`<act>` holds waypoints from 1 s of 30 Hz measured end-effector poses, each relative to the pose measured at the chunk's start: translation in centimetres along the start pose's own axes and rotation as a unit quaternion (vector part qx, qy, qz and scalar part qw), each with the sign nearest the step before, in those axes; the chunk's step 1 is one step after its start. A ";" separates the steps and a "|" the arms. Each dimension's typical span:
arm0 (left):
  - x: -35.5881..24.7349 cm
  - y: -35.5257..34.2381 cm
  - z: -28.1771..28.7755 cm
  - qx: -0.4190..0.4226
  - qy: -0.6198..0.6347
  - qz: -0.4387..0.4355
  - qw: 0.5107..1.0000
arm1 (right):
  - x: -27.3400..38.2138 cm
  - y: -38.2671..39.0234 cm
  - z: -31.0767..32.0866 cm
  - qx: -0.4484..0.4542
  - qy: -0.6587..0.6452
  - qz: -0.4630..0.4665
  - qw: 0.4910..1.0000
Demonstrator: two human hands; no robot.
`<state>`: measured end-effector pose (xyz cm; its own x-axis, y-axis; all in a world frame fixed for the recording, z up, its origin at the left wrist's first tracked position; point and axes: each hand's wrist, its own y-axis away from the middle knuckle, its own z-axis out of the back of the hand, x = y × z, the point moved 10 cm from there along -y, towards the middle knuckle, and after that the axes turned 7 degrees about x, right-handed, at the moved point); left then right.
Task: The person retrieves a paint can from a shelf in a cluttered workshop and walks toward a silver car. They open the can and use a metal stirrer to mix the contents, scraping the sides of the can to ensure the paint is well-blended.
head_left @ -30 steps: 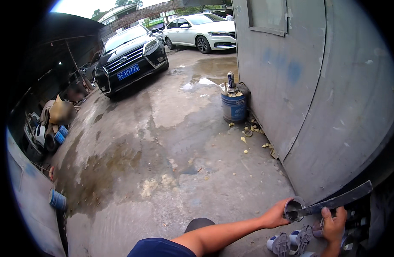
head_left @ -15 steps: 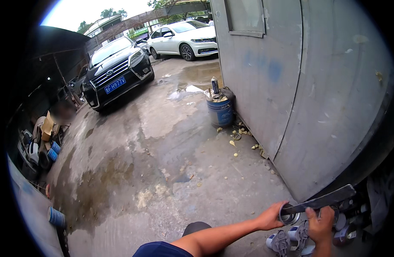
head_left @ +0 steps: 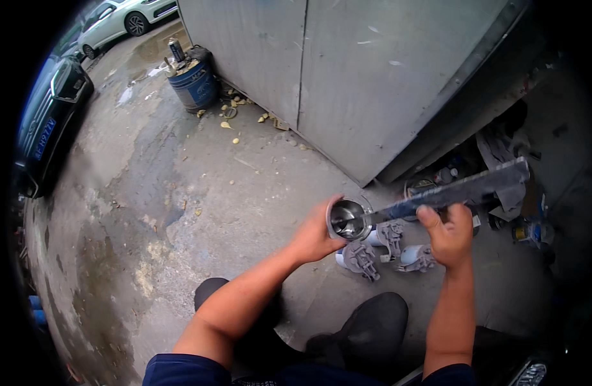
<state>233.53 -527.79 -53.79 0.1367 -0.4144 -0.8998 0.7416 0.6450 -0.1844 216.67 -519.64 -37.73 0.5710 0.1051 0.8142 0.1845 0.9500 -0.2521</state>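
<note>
My left hand [head_left: 314, 235] is wrapped around the side of a round, open metal can [head_left: 340, 212], its shiny inside facing up. A long, flat, stained dark stick [head_left: 482, 183] slants out of the can toward the upper right. My right hand [head_left: 451, 239] grips this stick along its middle, thumb laid on top. The stick's lower end is inside the can. Just below the can, several white cylindrical containers with lumpy grey-coated fittings [head_left: 361, 258] are on the ground, between my two forearms.
A grey metal panel wall [head_left: 354, 83] stands ahead, with a blue bucket [head_left: 194, 89] bearing a spray can [head_left: 176, 49] beside it. Assorted containers and rags [head_left: 501, 145] clutter the right. A black car [head_left: 51, 109] and a white car [head_left: 125, 19] are parked at the upper left.
My view has swung right and down, so the can, hands and grey-coated containers now sit nearer the middle. Both hands still hold the can and the stick.
</note>
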 end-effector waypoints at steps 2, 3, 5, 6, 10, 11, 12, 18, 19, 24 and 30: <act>0.2 0.1 -0.9 0.017 -0.005 -0.004 1.000 | 0.7 -0.8 0.5 -0.050 -0.040 0.011 0.998; 0.5 0.3 -1.1 0.019 -0.014 -0.003 1.000 | 2.0 -0.7 -1.4 -0.034 0.010 0.033 0.999; 0.6 0.3 -1.5 0.028 0.006 0.008 1.000 | 5.4 0.3 -5.3 0.064 0.073 0.157 0.983; 0.8 0.4 -1.4 0.030 0.013 0.016 0.999 | 6.6 1.2 -6.9 0.115 0.099 0.219 0.964; 0.4 0.7 -1.8 0.037 0.014 0.007 0.999 | 0.6 1.7 0.6 -0.030 -0.024 -0.025 0.999; 0.4 0.7 -2.0 0.039 0.006 0.004 0.999 | 1.3 1.2 0.2 -0.034 0.046 -0.024 0.998; 0.4 0.8 -2.2 0.041 -0.001 0.000 0.999 | 2.0 0.9 -0.3 -0.036 0.117 -0.023 0.992; -0.5 0.2 -1.9 0.047 -0.005 -0.025 0.999 | 1.3 2.9 -0.1 0.022 0.048 0.065 0.996; -0.4 0.4 -2.3 0.056 0.008 -0.020 0.998 | 0.5 2.3 1.4 -0.013 0.026 0.008 1.000; -0.7 0.7 -2.4 0.068 0.013 -0.033 0.997 | 6.7 2.6 -4.6 0.069 0.196 0.151 0.966; -1.6 0.1 -3.3 0.075 0.007 -0.059 0.995 | 1.0 3.2 1.1 -0.035 0.086 -0.011 0.996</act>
<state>231.23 -524.94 -53.73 0.0343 -0.4727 -0.8805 0.8421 0.4881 -0.2292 216.92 -516.20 -37.11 0.6935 0.0270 0.7199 0.2509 0.9277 -0.2765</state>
